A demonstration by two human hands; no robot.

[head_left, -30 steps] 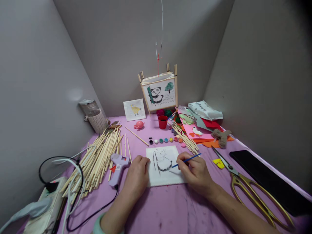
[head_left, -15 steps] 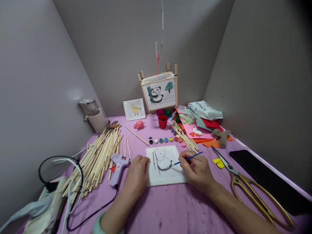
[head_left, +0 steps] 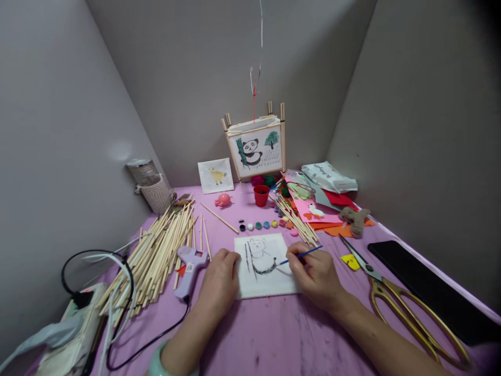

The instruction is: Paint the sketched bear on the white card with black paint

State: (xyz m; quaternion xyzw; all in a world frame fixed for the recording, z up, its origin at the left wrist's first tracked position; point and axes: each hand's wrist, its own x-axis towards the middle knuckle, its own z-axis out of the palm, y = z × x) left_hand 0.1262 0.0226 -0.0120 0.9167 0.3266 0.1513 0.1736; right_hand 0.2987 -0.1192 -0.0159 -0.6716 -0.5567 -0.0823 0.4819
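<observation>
A white panel (head_left: 262,284) with a panda sketched in pencil and black paint lies flat on the purple cloth in front of me. My left hand (head_left: 221,277) grips its left edge, the thumb along the side and the fingers curled. In my right hand (head_left: 315,274), a thin blue paintbrush (head_left: 309,251) is pinched between thumb and fingers. The brush tip meets the panel at the right end of the curved black body line. My right hand rests over the panel's right edge, hiding it. Just beyond the panel sits a row of small paint pots (head_left: 266,225).
A hot glue gun (head_left: 191,269) and many wooden sticks (head_left: 156,256) lie left. To the right are scissors (head_left: 376,274) and a black phone-like slab (head_left: 426,287). Behind stand a red cup (head_left: 261,196), a stick-framed panda lantern (head_left: 256,149) and a chick picture (head_left: 216,176).
The paintbrush has shifted slightly, its back end a little left and lower. My left hand and the panel are almost unmoved.
</observation>
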